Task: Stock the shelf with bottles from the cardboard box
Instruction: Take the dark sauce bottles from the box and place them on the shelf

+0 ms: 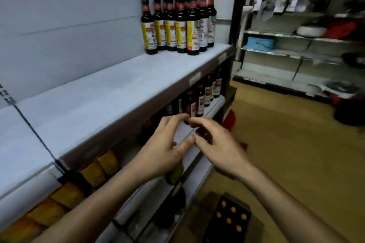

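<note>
- A cardboard box [214,198] sits open on the floor [286,154] at the foot of the shelving, below the right forearm. In it stand dark yellow-capped bottles [230,216], packed close together.
- The left hand [162,150] and right hand [217,148] are raised side by side in front of the lower shelf [214,107].
- Their fingers [174,120] are loosely curved. The forefinger tips meet at the top and the thumb tips touch below, so a gap is framed between them.
- The left hand holds nothing. A dark blurred shape lies under the right forefinger, and I cannot tell whether that hand grips it.
- The lower shelf carries a row of dark bottles [200,100] with pale labels, running away to the right.
- Yellow packs [92,172] are lined up under the upper shelf on the left.
- The upper shelf [94,94] is a white board, bare along most of its length.
- At its far right end a tight cluster of dark sauce bottles [178,25] stands upright, with black caps and yellow-and-white labels.
- Across the aisle is another shelving unit [292,53], blurred, with a blue bundle [260,42] on one level.
</note>
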